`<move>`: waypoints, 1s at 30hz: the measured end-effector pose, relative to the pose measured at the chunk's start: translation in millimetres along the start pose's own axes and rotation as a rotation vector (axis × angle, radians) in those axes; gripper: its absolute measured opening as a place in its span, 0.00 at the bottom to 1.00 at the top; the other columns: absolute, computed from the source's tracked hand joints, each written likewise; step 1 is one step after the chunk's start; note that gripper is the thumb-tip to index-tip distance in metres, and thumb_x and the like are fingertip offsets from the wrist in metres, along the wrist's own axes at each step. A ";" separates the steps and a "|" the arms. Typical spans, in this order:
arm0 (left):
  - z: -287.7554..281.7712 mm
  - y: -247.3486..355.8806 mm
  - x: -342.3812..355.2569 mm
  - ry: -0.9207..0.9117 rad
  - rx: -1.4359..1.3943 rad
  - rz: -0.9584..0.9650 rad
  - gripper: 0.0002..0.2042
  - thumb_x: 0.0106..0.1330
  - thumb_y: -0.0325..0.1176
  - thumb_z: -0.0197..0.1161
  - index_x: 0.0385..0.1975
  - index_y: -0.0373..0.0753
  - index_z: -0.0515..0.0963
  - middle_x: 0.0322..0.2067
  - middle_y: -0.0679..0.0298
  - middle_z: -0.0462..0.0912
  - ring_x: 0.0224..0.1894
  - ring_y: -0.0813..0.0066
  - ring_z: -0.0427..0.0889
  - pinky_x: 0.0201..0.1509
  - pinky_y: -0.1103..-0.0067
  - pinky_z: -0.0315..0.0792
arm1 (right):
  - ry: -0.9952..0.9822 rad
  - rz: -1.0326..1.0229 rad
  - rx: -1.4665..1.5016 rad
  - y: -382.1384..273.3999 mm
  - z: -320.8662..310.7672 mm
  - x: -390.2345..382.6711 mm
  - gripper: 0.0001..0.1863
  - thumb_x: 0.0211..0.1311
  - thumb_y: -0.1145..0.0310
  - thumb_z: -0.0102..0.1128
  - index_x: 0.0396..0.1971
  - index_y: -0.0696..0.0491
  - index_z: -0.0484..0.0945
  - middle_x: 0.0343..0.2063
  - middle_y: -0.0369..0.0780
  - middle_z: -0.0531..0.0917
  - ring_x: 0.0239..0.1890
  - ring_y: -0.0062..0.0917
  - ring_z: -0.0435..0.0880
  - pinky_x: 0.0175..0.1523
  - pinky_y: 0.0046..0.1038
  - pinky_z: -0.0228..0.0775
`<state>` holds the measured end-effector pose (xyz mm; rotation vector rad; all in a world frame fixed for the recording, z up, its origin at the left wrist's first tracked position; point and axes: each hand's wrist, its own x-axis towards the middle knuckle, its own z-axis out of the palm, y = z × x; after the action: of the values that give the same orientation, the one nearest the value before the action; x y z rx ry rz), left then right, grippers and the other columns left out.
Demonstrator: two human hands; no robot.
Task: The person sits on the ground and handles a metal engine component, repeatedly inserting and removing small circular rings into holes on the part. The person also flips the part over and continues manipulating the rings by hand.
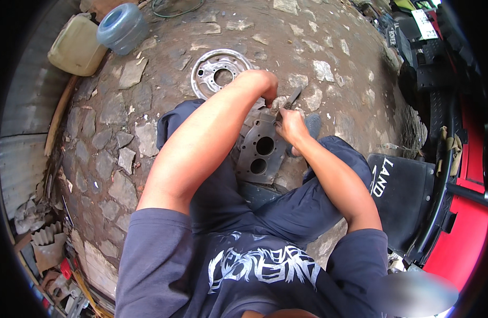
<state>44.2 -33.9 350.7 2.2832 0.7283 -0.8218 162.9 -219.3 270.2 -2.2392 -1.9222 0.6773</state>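
On the stone-paved ground (pixel 122 106), far left, sit a jerrycan (pixel 77 47) and blue water jug (pixel 122 27); a round metal backing plate (pixel 218 71) lies beyond the knees. Left hand (pixel 262 85), fingers clenched, steadies the grey two-bore engine casting (pixel 260 151) between the legs; right hand (pixel 290 124) grasps a scraper-like tool (pixel 293 98) at its top edge. Surface looks grimy, work unfinished.

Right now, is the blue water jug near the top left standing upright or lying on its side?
Lying on its side. The blue water jug rests on the stone ground, its round end toward the camera, beside a yellowish canister.

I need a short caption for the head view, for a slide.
Seated person's left hand steadies a grey metal plate while right hand works a tool.
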 end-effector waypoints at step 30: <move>5.4 -7.2 4.6 0.027 0.030 -0.056 0.22 0.61 0.39 0.73 0.53 0.36 0.87 0.54 0.53 0.89 0.57 0.55 0.88 0.58 0.63 0.81 | -0.114 0.095 -0.129 -18.7 -73.4 42.5 0.14 0.58 0.72 0.67 0.44 0.58 0.90 0.45 0.57 0.88 0.52 0.52 0.88 0.59 0.46 0.82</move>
<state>40.5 -31.5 341.6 2.3138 0.8010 -0.8342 179.5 -160.3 331.8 -2.4334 -1.9738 0.7277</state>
